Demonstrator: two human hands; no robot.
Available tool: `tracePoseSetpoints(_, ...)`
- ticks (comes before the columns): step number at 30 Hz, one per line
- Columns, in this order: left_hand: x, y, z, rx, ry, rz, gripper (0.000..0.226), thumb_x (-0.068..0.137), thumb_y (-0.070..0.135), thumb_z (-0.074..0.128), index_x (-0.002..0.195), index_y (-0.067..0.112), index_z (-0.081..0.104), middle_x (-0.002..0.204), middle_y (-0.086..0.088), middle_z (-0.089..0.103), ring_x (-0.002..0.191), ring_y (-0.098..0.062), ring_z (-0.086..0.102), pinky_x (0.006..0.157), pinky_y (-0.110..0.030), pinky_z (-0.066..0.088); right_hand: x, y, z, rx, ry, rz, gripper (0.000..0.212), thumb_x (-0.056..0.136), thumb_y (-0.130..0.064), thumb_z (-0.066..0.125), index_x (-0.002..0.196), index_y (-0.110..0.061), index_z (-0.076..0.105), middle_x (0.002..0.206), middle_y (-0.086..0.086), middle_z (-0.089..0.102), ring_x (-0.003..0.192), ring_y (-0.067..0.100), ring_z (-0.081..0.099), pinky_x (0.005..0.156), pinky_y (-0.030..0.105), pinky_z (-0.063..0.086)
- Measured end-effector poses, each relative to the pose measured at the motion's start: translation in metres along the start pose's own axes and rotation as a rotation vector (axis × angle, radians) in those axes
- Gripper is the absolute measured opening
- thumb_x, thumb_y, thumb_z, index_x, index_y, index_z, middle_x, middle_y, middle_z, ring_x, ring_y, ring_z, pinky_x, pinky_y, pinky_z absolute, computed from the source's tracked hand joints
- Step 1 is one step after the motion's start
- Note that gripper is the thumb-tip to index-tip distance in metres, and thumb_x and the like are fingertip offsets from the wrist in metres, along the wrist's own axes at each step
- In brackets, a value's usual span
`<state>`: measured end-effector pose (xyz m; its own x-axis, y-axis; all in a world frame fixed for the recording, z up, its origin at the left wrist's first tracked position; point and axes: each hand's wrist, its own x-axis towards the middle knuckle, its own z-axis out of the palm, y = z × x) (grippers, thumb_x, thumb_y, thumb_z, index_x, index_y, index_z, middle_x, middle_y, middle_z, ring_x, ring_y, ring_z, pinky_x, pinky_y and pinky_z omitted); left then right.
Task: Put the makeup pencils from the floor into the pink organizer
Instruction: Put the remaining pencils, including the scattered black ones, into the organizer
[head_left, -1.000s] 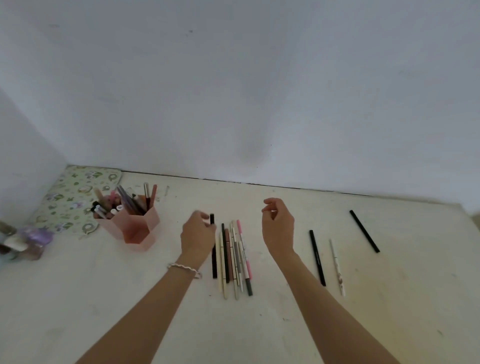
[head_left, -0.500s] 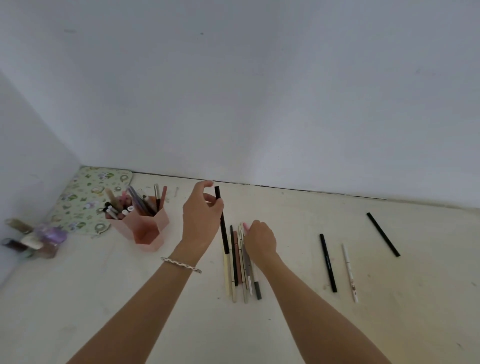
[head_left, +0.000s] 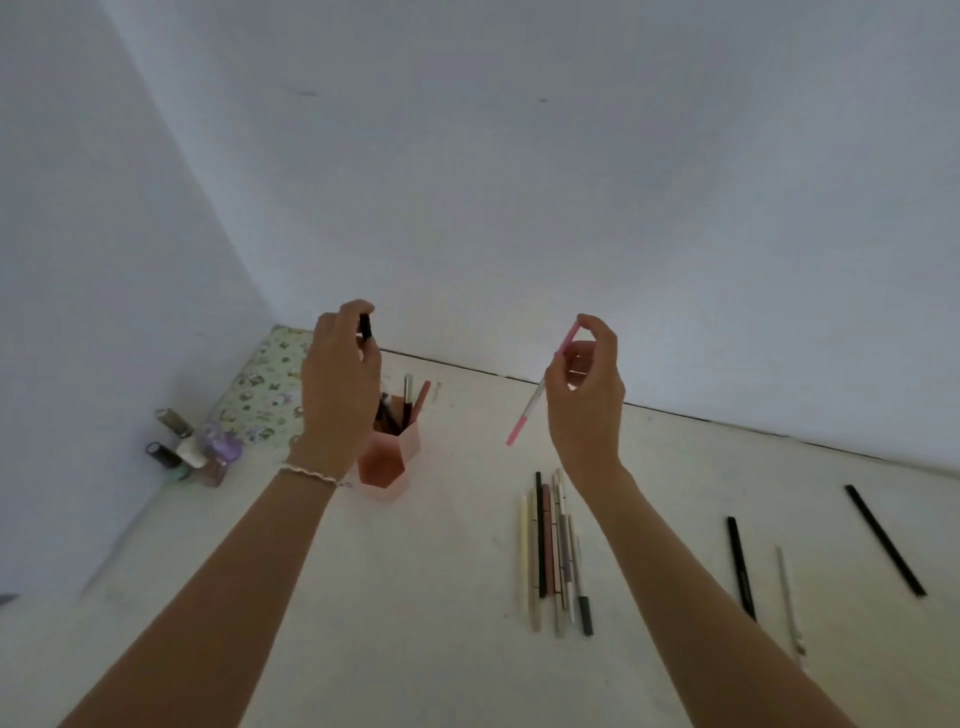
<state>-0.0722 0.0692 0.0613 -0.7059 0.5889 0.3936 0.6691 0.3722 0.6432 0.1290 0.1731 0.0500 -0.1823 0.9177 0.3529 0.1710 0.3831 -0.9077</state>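
**Both hands up, a pencil pinched in each**

The left hand (head_left: 337, 395) is closed round a slim black makeup pencil (head_left: 365, 327), held upright above the pink hexagonal plastic organizer (head_left: 389, 457) near the floor's far left corner. The right hand (head_left: 587, 400) pinches a thin pink-and-white pencil (head_left: 530, 410) by its top, other fingers loosely curled. A row of pencils (head_left: 553, 551) lies on the pale floor (head_left: 415, 623) below it; three more (head_left: 740, 566) lie toward the right edge.
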Motion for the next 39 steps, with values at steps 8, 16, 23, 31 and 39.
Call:
tracePoseSetpoints(8,-0.013,-0.026,0.001,0.330,-0.065,0.056,0.026,0.083,0.010,0.063,0.108,0.014,0.071,0.117,-0.008,0.063,0.119,-0.029,0.052,0.102,-0.042,0.038,-0.029,-0.015,0.057,0.142,-0.032,-0.044,0.036,0.094,-0.009,0.054,0.121,-0.030,0.043,0.088,-0.011,0.063,0.080,0.008,0.064,0.073,0.009,0.047)
tracePoseSetpoints(16,-0.001,-0.020,-0.037,0.082,0.064,0.038,0.038,0.083,0.001,0.057,0.119,0.013,0.063,0.114,-0.005,0.066,0.109,-0.025,0.056,0.095,-0.036,0.042,-0.045,-0.011,0.107,-0.110,-0.221,-0.198,0.019,0.101,-0.017,0.047,0.117,-0.026,0.043,0.087,-0.004,0.061,0.082,0.014,0.062,0.073,0.033,0.053)
tracePoseSetpoints(23,-0.009,-0.008,-0.037,0.002,0.022,0.010,0.038,0.083,-0.001,0.056,0.117,0.014,0.063,0.106,-0.001,0.064,0.098,-0.015,0.059,0.084,-0.021,0.041,-0.046,0.006,0.106,-0.516,-0.261,-0.577,0.026,0.081,-0.002,0.068,0.105,-0.011,0.072,0.099,0.011,0.063,0.087,0.029,0.061,0.077,0.039,0.047)
tracePoseSetpoints(31,-0.075,0.035,0.033,-0.097,-0.265,-0.133,0.018,0.084,0.010,0.059,0.098,0.022,0.060,0.089,0.010,0.061,0.077,-0.007,0.059,0.065,-0.014,0.045,-0.015,0.015,0.033,-0.317,0.045,-0.220,0.048,0.081,0.005,0.049,0.123,-0.018,0.051,0.107,-0.003,0.055,0.092,0.011,0.052,0.089,0.023,0.034)
tracePoseSetpoints(39,-0.153,0.047,0.110,0.183,-0.779,-0.293,0.025,0.091,0.022,0.057,0.114,0.013,0.054,0.112,-0.008,0.064,0.101,-0.027,0.063,0.080,-0.032,0.049,-0.034,0.055,-0.053,-0.435,0.062,-0.057,0.040,0.081,0.009,0.050,0.110,-0.016,0.062,0.100,-0.007,0.061,0.087,0.004,0.049,0.087,0.034,0.046)
